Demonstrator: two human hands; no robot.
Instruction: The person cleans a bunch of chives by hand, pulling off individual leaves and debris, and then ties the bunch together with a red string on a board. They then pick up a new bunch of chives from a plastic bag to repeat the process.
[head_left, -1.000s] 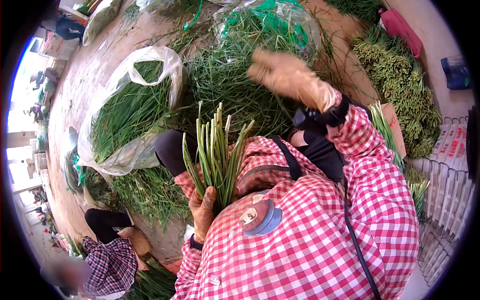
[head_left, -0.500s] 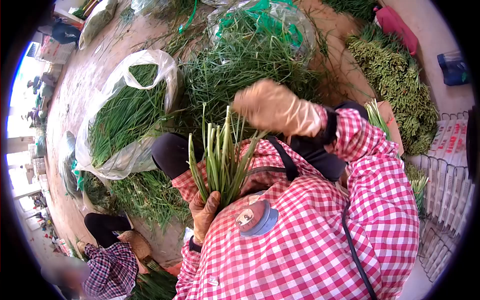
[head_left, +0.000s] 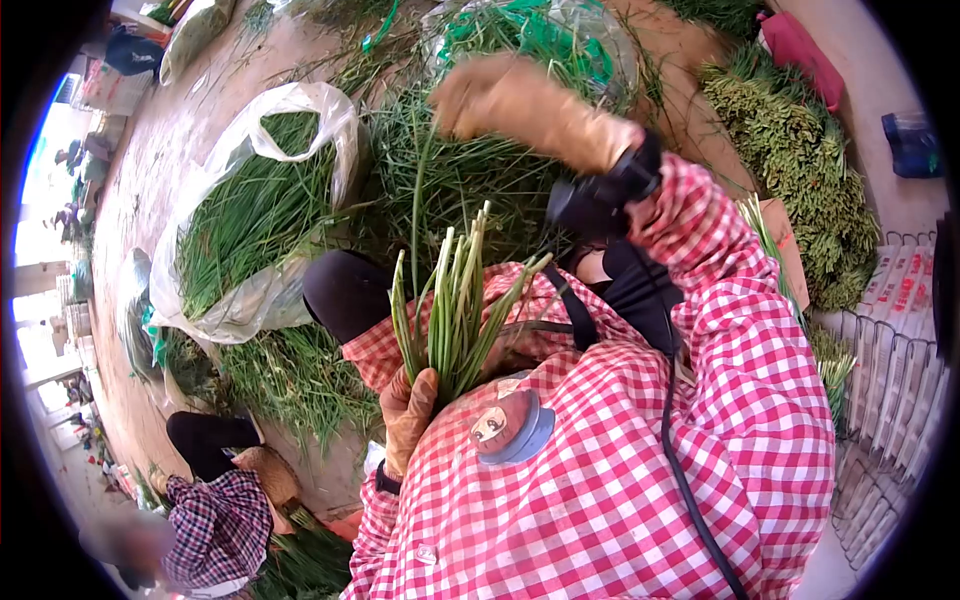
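My left hand (head_left: 410, 405), in a tan glove, is closed around a bunch of chive-like green stalks (head_left: 460, 310) in front of my chest. Their pale cut ends point up and fan out. Above them, my right hand (head_left: 490, 100), gloved too and smeared by motion, is raised over the loose greens. One long green stalk (head_left: 418, 190) runs from its fingertips down to the bunch. The fingers look closed on that stalk, though blur hides the exact grip.
Ahead lies a heap of loose greens (head_left: 400, 140), with an open plastic bag (head_left: 350, 120) of greens to its left. Stacked bundles (head_left: 800, 170) and white crates (head_left: 890, 370) stand at right. Another person (head_left: 215, 525) sits at lower left. A dark knee (head_left: 345, 295) is near the bunch.
My right hand has risen away from the bunch, up and slightly left, and a long stalk now stretches between them. My left hand keeps the bunch in nearly the same place.
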